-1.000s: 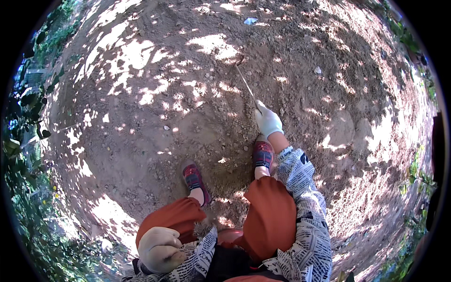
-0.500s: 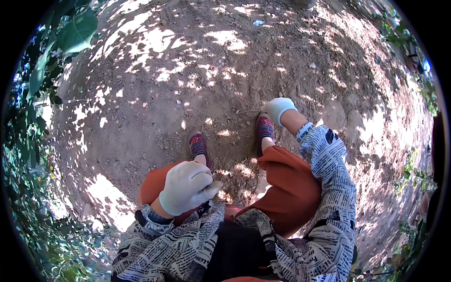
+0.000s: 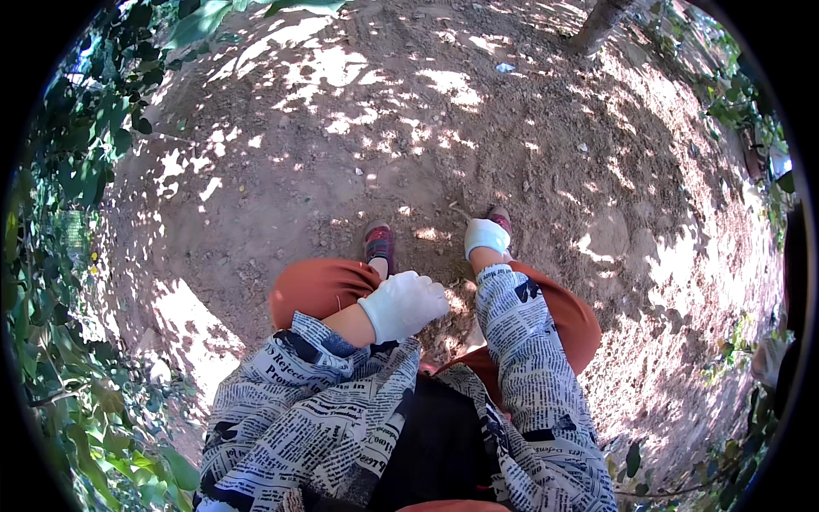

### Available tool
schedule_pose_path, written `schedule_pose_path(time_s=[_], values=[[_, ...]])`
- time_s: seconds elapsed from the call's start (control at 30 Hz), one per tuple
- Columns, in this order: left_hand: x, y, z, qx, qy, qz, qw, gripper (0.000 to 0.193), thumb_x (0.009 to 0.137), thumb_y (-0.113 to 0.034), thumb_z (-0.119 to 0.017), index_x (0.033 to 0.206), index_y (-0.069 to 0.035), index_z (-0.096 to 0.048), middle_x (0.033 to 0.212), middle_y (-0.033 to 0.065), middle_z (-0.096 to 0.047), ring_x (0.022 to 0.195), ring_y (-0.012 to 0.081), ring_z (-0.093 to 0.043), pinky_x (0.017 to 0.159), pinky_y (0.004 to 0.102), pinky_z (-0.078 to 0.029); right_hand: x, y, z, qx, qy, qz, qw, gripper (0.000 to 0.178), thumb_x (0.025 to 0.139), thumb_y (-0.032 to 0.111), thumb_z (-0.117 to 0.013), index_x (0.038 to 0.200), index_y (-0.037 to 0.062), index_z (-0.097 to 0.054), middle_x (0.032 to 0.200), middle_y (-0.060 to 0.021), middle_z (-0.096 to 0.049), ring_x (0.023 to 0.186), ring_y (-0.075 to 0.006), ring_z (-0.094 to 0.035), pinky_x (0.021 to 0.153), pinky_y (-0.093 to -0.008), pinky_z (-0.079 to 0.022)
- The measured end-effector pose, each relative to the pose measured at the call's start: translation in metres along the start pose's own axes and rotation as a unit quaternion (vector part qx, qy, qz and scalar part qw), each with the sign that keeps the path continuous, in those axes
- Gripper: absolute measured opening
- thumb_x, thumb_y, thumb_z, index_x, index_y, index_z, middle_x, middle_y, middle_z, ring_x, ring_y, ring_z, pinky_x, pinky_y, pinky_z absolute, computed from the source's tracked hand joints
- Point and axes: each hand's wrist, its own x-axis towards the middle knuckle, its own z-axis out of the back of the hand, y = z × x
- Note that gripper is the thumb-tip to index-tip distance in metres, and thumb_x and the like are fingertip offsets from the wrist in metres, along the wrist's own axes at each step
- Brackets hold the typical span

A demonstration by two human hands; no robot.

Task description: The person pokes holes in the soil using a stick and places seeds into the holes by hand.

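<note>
My left hand [image 3: 404,307], in a white glove, is curled closed above the ground between my knees. Whatever its fingers might hold is hidden. Farther forward, my right hand [image 3: 485,236], gloved in white too, is lowered beside my right shoe [image 3: 501,217]. A thin, brown, stick-like thing [image 3: 459,208] juts from the front of that hand, which appears closed around it; its exact kind is too small to tell. My left shoe [image 3: 379,245] rests on the bare soil [image 3: 324,200], ahead of my left hand.
Leafy branches [image 3: 81,171] crowd the left side, and more foliage [image 3: 751,102] hangs at the right. A tree trunk [image 3: 597,27] rises at the far right. Pale blue litter [image 3: 505,67] lies on the soil farther off. A whitish bag-like thing [image 3: 770,358] is at the right rim.
My left hand has moved right and forward, still closed. My right hand has come left and nearer, with the stick-like thing. The view has shifted, bringing the tree trunk into sight.
</note>
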Motion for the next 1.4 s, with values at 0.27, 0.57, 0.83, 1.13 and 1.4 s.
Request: schedule_pose_path(time_s=[0.27, 0.57, 0.83, 1.13, 1.4], values=[[0.006, -0.023, 0.038, -0.108, -0.087, -0.18, 0.974, 0.015, 0.073, -0.02, -0.065, 0.084, -0.011, -0.061, 0.078, 0.0033, -0.053, 0.072, 0.0206, -0.057, 0.06, 0.0344, -0.05, -0.022, 0.034, -0.023, 0.087, -0.042, -0.096, 0.991, 0.026, 0.093, 0.021, -0.049, 0.102, 0.0091, -0.07, 0.098, -0.0117, -0.072, 0.092, -0.0264, -0.07, 0.073, -0.0388, -0.057], [-0.03, 0.033, 0.066, -0.244, -0.261, -0.12, 0.926, 0.02, 0.069, -0.011, -0.068, 0.088, -0.006, -0.067, 0.094, 0.0078, -0.065, 0.076, 0.0198, -0.061, 0.076, 0.0361, -0.058, 0.03, 0.001, 0.036, 0.245, -0.072, -0.061, 0.965, 0.037, 0.087, 0.027, -0.059, 0.121, 0.0158, -0.063, 0.095, -0.0124, -0.07, 0.093, -0.0313, -0.067, 0.078, -0.0459, -0.051], [-0.047, 0.049, 0.069, -0.262, -0.322, -0.097, 0.905, 0.012, 0.072, -0.012, -0.066, 0.081, -0.004, -0.069, 0.091, 0.0086, -0.065, 0.076, 0.019, -0.062, 0.071, 0.0321, -0.059, 0.171, 0.045, 0.0, 0.468, -0.159, -0.047, 0.868, 0.041, 0.091, 0.034, -0.054, 0.124, 0.0091, -0.059, 0.098, -0.0206, -0.067, 0.091, -0.0368, -0.065, 0.079, -0.0424, -0.049], [-0.083, 0.071, 0.071, -0.306, -0.241, -0.038, 0.92, 0.026, 0.072, -0.013, -0.062, 0.096, -0.002, -0.065, 0.104, 0.0143, -0.062, 0.09, 0.0281, -0.059, 0.087, 0.0446, -0.053, 0.183, 0.098, -0.05, 0.261, -0.063, -0.095, 0.959, 0.046, 0.095, 0.039, -0.042, 0.139, 0.0265, -0.046, 0.103, -0.0237, -0.067, 0.094, -0.0434, -0.064, 0.083, -0.0491, -0.05], [-0.107, 0.085, 0.078, -0.318, -0.318, 0.02, 0.893, 0.022, 0.072, -0.013, -0.061, 0.091, -0.003, -0.066, 0.103, 0.0151, -0.062, 0.094, 0.0277, -0.06, 0.089, 0.045, -0.053, 0.044, 0.08, -0.154, 0.32, -0.027, -0.15, 0.935, 0.048, 0.096, 0.038, -0.046, 0.142, 0.0306, -0.041, 0.085, -0.0263, -0.066, 0.077, -0.0445, -0.065, 0.069, -0.0499, -0.049]])
